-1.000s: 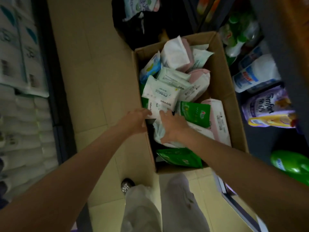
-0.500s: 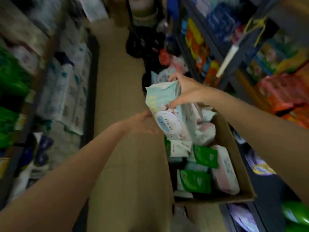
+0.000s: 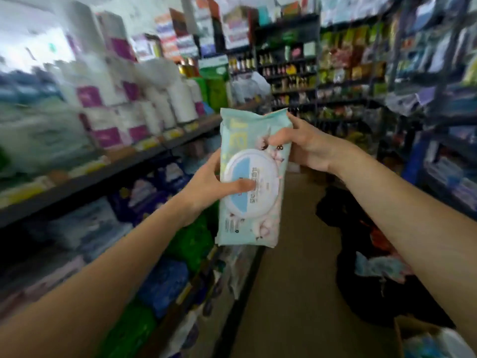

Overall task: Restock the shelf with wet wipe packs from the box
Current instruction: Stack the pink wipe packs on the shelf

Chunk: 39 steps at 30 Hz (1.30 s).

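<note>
A pale mint wet wipe pack (image 3: 254, 140) with a round white and blue lid and pink flower print stands upright in mid-air at the centre of the head view. My left hand (image 3: 209, 186) grips its left edge, with the thumb across the lid. My right hand (image 3: 307, 144) pinches its upper right corner. A corner of the cardboard box (image 3: 410, 330) shows at the bottom right, with some packs inside. The dark shelf (image 3: 85, 180) on the left runs along the aisle, with paper rolls above and packs below.
White and purple paper roll packs (image 3: 116, 109) fill the upper left shelf. Green and blue packs (image 3: 165, 280) sit on the lower left tiers. Dark bags (image 3: 361, 241) lie on the floor at the right. More stocked shelves (image 3: 438, 99) line the right side, and the tan aisle floor (image 3: 296, 293) runs between.
My right hand lifted the mint pack out of the box. My left hand came up and took hold of its left edge. The view swung up from the box to the aisle.
</note>
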Each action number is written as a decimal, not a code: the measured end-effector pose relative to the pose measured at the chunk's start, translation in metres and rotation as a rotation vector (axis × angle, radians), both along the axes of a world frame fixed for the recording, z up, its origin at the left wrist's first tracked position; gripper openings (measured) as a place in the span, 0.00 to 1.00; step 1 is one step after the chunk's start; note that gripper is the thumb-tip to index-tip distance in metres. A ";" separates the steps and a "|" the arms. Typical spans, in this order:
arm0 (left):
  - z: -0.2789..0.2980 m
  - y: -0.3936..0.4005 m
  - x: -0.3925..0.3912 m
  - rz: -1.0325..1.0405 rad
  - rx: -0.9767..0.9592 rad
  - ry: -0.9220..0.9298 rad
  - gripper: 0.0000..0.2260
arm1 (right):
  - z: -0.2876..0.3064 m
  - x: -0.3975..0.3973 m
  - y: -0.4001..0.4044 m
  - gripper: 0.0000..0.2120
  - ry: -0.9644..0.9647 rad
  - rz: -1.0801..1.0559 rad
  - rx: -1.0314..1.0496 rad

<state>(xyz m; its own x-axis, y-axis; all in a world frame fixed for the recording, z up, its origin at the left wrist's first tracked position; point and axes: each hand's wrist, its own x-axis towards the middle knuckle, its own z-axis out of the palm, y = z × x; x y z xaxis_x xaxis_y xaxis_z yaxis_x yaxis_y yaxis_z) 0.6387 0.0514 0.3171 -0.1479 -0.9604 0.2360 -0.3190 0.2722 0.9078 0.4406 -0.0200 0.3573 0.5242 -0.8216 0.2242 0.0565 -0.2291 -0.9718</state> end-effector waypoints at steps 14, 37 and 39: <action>0.175 0.131 0.249 0.615 -0.422 -0.588 0.32 | 0.117 0.295 0.067 0.49 0.402 -0.588 -2.041; 0.189 0.308 0.403 1.474 0.359 -1.423 0.33 | 0.112 0.599 0.191 0.48 0.048 0.045 -1.790; 0.178 0.311 0.412 1.466 0.506 -1.414 0.38 | 0.108 0.610 0.192 0.46 0.120 0.221 -1.761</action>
<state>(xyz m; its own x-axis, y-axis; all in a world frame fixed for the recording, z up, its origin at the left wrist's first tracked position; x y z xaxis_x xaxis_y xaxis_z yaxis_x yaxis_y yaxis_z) 1.0511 0.3620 0.4951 0.7979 -0.4415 0.4105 -0.3968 -0.8972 -0.1939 1.0505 0.1722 0.4650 0.6590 0.4060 0.6332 0.1817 -0.9028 0.3898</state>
